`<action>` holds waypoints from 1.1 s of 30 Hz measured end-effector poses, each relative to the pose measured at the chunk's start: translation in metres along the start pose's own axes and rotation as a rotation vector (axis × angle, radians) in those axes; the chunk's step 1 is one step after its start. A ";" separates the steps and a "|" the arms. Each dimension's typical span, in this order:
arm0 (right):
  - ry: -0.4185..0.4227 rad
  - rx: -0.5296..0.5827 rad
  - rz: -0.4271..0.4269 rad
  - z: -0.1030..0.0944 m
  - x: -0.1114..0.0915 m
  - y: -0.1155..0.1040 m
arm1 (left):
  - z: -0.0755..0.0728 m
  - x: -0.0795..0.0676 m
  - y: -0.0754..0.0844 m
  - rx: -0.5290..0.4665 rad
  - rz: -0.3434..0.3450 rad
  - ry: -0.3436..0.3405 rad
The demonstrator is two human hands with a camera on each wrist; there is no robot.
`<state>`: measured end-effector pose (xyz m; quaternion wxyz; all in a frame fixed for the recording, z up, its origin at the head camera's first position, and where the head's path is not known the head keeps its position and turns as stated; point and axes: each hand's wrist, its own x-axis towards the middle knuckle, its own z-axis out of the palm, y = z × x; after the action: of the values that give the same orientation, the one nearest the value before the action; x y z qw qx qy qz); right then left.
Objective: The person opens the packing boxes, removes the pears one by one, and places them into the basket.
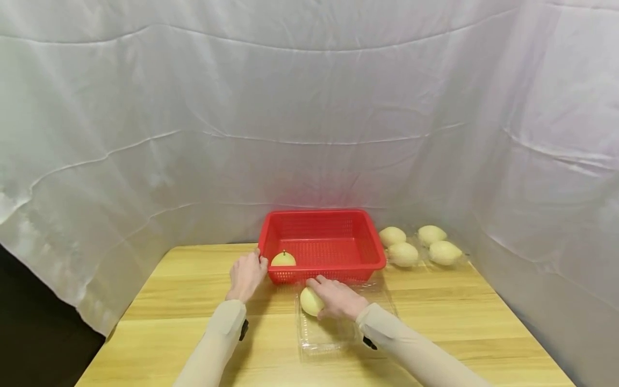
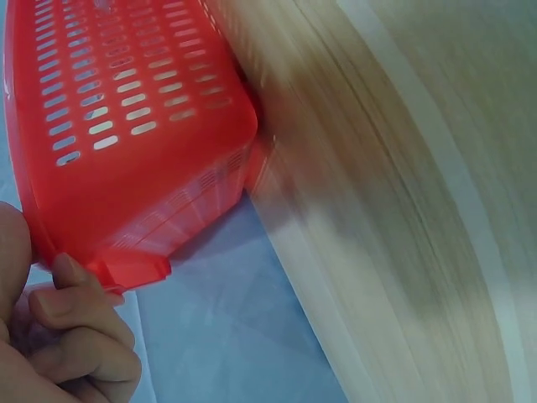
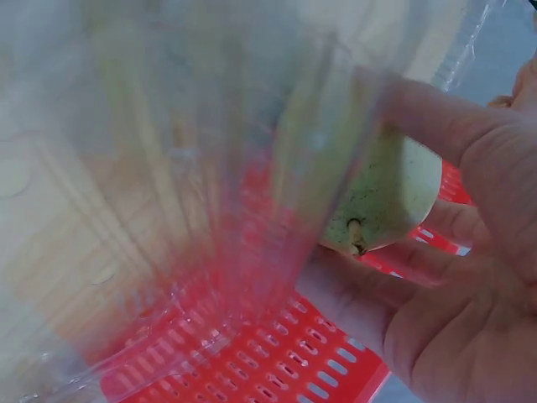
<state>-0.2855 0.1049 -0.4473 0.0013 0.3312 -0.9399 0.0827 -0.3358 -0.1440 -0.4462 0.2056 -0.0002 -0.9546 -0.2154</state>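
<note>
A red plastic basket (image 1: 321, 274) with slotted walls stands at the back of the wooden table, and one pale yellow pear (image 1: 283, 259) lies inside its near left corner. My left hand (image 1: 246, 274) pinches the basket's left rim between thumb and fingers, as the left wrist view also shows. In front of the basket, my right hand (image 1: 336, 298) grips another pear (image 1: 311, 302) over a clear plastic clamshell box (image 1: 324, 344). In the right wrist view, that pear (image 3: 377, 197) shows its stem between thumb and fingers, partly behind blurred clear plastic.
Several more pears (image 1: 403, 254) sit in clear plastic packaging at the basket's right, near the table's back right edge. A pale fabric curtain (image 1: 319, 107) hangs behind and along both sides. The wooden table top (image 1: 184, 322) stretches left of the clamshell box.
</note>
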 end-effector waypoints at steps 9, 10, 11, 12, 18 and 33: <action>-0.027 0.014 -0.008 0.000 0.004 -0.002 | -0.001 0.000 -0.002 -0.077 -0.046 -0.033; -0.023 0.015 -0.015 0.001 0.004 -0.001 | -0.001 0.000 -0.002 -0.074 -0.046 -0.038; -0.016 0.018 -0.024 0.001 0.004 0.000 | -0.001 0.000 -0.002 -0.070 -0.046 -0.041; -0.009 0.017 -0.032 0.001 0.004 0.000 | -0.001 0.000 -0.002 -0.067 -0.046 -0.044; 0.030 0.033 -0.061 -0.003 0.003 0.003 | -0.002 0.001 -0.001 -0.066 -0.047 -0.049; 0.077 0.077 0.005 -0.022 -0.010 0.008 | -0.003 0.001 -0.001 -0.052 -0.041 -0.029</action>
<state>-0.2841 0.1207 -0.4276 0.0245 0.3252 -0.9361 0.1317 -0.3354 -0.1459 -0.4437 0.1871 0.0106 -0.9514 -0.2444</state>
